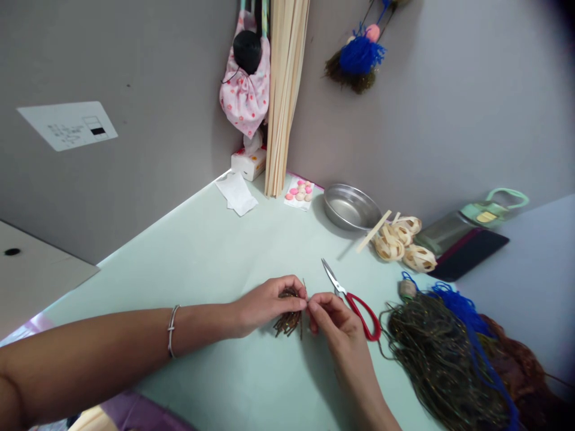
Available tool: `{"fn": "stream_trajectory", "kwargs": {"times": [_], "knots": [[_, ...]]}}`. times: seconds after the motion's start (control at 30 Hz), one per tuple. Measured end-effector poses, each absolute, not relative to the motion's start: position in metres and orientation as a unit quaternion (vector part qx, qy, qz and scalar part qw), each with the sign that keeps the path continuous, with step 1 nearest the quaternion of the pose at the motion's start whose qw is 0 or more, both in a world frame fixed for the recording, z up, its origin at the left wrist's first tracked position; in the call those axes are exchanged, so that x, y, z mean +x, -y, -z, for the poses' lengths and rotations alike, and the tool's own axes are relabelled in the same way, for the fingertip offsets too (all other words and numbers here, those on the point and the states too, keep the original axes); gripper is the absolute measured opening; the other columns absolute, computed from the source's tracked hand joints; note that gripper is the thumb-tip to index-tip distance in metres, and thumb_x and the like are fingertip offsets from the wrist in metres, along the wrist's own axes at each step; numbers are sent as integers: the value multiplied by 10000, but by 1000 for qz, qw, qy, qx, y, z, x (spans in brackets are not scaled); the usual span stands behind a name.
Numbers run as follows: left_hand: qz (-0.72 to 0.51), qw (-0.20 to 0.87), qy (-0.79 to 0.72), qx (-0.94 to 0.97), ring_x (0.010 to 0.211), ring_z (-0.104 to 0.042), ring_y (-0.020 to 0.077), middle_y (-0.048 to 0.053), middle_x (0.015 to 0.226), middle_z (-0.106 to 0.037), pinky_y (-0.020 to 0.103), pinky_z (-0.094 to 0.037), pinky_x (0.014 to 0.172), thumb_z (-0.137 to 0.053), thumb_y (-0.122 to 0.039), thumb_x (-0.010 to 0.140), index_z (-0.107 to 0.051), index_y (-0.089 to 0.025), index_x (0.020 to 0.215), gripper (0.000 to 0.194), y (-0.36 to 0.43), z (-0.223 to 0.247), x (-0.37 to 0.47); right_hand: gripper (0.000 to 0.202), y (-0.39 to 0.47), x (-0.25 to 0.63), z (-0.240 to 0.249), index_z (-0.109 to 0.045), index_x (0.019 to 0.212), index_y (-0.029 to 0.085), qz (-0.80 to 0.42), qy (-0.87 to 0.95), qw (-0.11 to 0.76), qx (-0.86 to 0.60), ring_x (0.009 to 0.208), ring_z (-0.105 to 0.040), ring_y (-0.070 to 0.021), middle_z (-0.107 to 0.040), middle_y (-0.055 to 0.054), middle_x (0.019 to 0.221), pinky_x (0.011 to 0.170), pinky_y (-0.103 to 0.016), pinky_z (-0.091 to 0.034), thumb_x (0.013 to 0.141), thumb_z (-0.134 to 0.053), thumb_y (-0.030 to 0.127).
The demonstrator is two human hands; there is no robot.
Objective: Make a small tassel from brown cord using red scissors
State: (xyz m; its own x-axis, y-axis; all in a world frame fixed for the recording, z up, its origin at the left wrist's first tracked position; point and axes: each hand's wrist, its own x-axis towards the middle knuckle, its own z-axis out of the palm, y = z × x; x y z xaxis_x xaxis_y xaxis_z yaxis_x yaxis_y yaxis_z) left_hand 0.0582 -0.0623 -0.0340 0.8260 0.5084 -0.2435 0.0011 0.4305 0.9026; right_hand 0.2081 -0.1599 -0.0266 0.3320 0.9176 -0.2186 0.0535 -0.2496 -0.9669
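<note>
Two pinches: our left hand (269, 304) gripped a tassel (286, 324), our right hand (342, 325) something unclear; yarn (442, 359) lay by the desk's (197, 257) right edge.

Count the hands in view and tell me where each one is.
2. The left hand curls over a bundle of brown strands above the table; the right hand is at its fingertips, near the red-handled scissors. No others show.

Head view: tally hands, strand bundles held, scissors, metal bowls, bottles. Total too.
Left hand and right hand: 2
Held strand bundle: 1
Scissors: 1
Metal bowl: 1
Bottle: 1
Total: 6
</note>
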Motion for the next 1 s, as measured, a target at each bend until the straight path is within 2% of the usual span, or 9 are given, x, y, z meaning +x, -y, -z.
{"fn": "stream_trajectory", "kwargs": {"times": [0.3, 0.43, 0.57, 0.63, 0.73, 0.83, 0.9, 1.0], "knots": [[-131, 824, -259, 486, 581, -412, 82, -43, 645, -480, 220, -307, 560, -611, -276, 798, -545, -174, 792, 122, 63, 33, 59, 239, 160, 198, 21, -641, 784, 170, -444, 344, 515, -648, 576, -441, -117, -518, 17, 632, 540, -236, -326, 764, -744, 385], [-137, 858, -268, 417, 603, -454, 86, -27, 696, -511, 227, -341, 584, -635, -293, 790, -526, -172, 810, 164, 63, 29, 60, 266, 159, 199, 23, -589, 699, 174, -455, 342, 518, -638, 556, -429, -113, -515, 17, 626, 527, -237, -311, 756, -741, 384], [-145, 877, -251, 383, 620, -471, 83, -24, 725, -525, 224, -353, 605, -663, -308, 807, -518, -178, 846, 198, 62, 28, 60, 278, 159, 200, 23, -586, 706, 178, -456, 340, 510, -645, 549, -412, -118, -503, 23, 576, 531, -240, -300, 773, -728, 408], [-152, 885, -225, 379, 670, -507, 84, -8, 791, -560, 219, -369, 638, -669, -324, 828, -520, -178, 869, 213, 62, 28, 60, 282, 158, 198, 23, -583, 704, 180, -459, 334, 515, -642, 549, -411, -118, -502, 24, 568, 535, -240, -304, 771, -733, 410], [-166, 894, -182, 375, 799, -569, 103, 36, 1002, -617, 231, -405, 726, -673, -358, 848, -507, -187, 891, 242, 61, 27, 58, 287, 158, 196, 25, -586, 695, 184, -461, 325, 526, -636, 543, -419, -119, -529, 16, 597, 539, -249, -324, 751, -746, 415], [-182, 887, -181, 384, 828, -571, 109, 53, 1158, -600, 250, -419, 760, -668, -378, 855, -494, -199, 893, 252, 60, 26, 58, 279, 157, 196, 27, -595, 690, 185, -457, 332, 526, -636, 533, -429, -121, -535, 16, 584, 534, -252, -328, 748, -747, 412], [-188, 874, -204, 399, 811, -556, 105, 47, 1131, -596, 247, -411, 743, -653, -395, 862, -504, -198, 886, 248, 61, 28, 58, 272, 157, 197, 28, -600, 702, 187, -455, 331, 528, -636, 538, -439, -122, -524, 24, 577, 540, -250, -339, 755, -748, 410], [-181, 845, -230, 447, 815, -541, 117, 21, 942, -590, 247, -395, 746, -674, -379, 840, -538, -188, 883, 239, 62, 33, 58, 265, 157, 200, 28, -616, 753, 191, -457, 319, 536, -634, 560, -452, -123, -532, 23, 631, 550, -248, -358, 759, -754, 417]]}}
